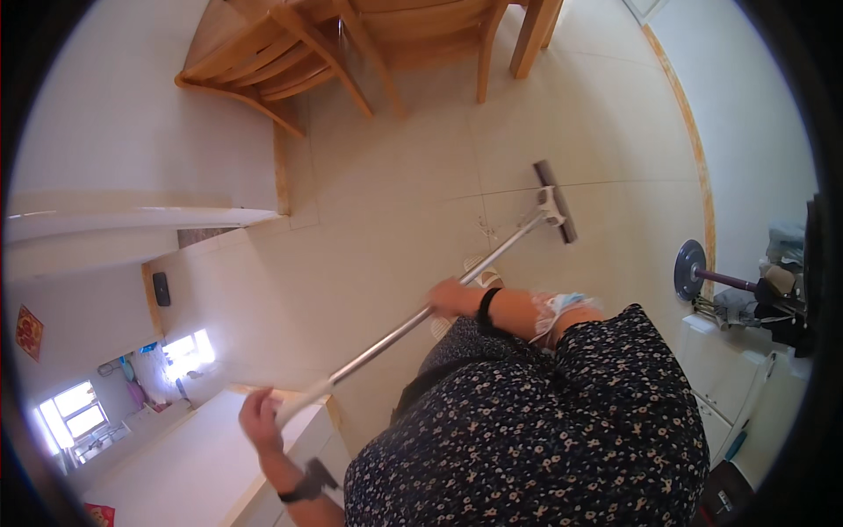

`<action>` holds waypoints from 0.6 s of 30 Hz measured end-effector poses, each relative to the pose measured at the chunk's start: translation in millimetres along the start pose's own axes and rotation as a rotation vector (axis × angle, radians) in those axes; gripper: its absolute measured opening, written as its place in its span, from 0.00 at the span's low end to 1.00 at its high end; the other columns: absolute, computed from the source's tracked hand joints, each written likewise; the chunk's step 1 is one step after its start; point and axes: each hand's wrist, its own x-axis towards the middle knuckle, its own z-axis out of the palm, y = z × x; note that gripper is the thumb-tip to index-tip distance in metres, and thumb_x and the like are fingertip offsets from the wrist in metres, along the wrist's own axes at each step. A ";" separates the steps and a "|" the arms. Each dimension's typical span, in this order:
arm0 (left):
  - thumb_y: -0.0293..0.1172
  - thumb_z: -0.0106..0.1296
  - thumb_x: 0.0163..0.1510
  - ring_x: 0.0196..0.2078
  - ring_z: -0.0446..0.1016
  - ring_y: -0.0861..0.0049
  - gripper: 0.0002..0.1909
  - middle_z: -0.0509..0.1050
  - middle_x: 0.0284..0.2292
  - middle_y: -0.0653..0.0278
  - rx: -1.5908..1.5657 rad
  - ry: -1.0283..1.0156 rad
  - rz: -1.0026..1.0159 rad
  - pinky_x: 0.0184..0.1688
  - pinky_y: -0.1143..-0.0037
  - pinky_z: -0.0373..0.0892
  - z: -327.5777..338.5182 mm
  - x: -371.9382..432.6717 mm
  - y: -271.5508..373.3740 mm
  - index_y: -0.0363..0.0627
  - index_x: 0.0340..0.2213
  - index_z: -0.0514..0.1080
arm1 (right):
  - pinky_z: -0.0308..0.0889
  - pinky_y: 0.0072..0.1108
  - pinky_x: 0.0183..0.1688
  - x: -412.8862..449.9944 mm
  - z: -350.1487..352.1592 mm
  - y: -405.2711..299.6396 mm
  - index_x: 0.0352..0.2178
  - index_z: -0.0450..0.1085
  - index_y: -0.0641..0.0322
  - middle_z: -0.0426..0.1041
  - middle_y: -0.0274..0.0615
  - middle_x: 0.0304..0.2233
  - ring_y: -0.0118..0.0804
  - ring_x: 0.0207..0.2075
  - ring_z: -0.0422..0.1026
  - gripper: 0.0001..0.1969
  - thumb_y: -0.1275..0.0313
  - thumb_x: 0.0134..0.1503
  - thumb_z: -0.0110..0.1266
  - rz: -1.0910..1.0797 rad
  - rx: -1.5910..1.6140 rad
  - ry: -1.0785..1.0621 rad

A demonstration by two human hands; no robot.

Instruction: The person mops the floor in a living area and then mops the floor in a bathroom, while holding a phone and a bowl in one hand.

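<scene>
A mop with a metal pole (pixel 388 340) slants across the view, from lower left to upper right. Around the pale grip at its upper end is my left hand (pixel 261 418), with a dark band on that wrist. My right hand (pixel 448 298) is closed around the middle of the pole, a black band on its wrist. The mop's flat dark head (pixel 555 201), joined by a white bracket, is on the tiled floor (pixel 408 165) and looks slightly blurred. A striped slipper (pixel 484 271) shows just beyond my right hand.
Wooden chairs (pixel 290 66) and a wooden leg (pixel 535 39) stand at the top. At the right are a stand with a round base (pixel 689 270) and a white cabinet (pixel 711 369). A white-topped counter (pixel 197 454) lies at lower left. A wall corner (pixel 282 171) juts in at left.
</scene>
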 end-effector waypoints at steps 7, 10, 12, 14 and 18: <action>0.29 0.49 0.43 0.32 0.70 0.78 0.08 0.72 0.25 0.62 -0.647 -0.691 0.173 0.23 0.86 0.61 157.4 26.3 68.4 0.39 0.26 0.71 | 0.63 0.33 0.32 -108.1 6.6 142.1 0.23 0.70 0.63 0.70 0.50 0.23 0.48 0.29 0.70 0.16 0.59 0.41 0.57 0.176 0.148 -0.059; 0.30 0.46 0.43 0.36 0.69 0.64 0.08 0.71 0.24 0.57 -0.831 -0.741 -0.019 0.52 0.62 0.56 169.9 12.4 78.5 0.35 0.22 0.68 | 0.63 0.33 0.33 -122.8 17.9 148.5 0.24 0.71 0.63 0.70 0.51 0.23 0.48 0.30 0.70 0.16 0.59 0.40 0.58 0.253 0.247 -0.021; 0.30 0.45 0.44 0.35 0.69 0.64 0.08 0.70 0.23 0.57 -0.825 -0.711 -0.054 0.52 0.60 0.56 162.2 10.1 77.5 0.36 0.20 0.67 | 0.63 0.32 0.34 -123.8 20.6 148.0 0.24 0.71 0.63 0.70 0.51 0.23 0.48 0.31 0.69 0.16 0.60 0.40 0.58 0.301 0.307 0.018; 0.30 0.43 0.45 0.35 0.69 0.64 0.09 0.70 0.22 0.56 -0.799 -0.670 -0.088 0.51 0.59 0.57 141.7 5.1 73.1 0.36 0.19 0.66 | 0.63 0.33 0.34 -100.9 17.6 123.9 0.24 0.71 0.64 0.70 0.51 0.23 0.49 0.30 0.70 0.15 0.62 0.40 0.58 0.169 0.330 -0.034; 0.32 0.37 0.49 0.30 0.69 0.65 0.13 0.67 0.19 0.57 -0.804 -0.480 0.040 0.47 0.58 0.62 98.5 -1.5 66.6 0.38 0.16 0.63 | 0.64 0.34 0.32 -59.6 24.6 90.5 0.24 0.71 0.66 0.70 0.52 0.22 0.51 0.28 0.70 0.14 0.64 0.40 0.56 0.017 0.247 -0.028</action>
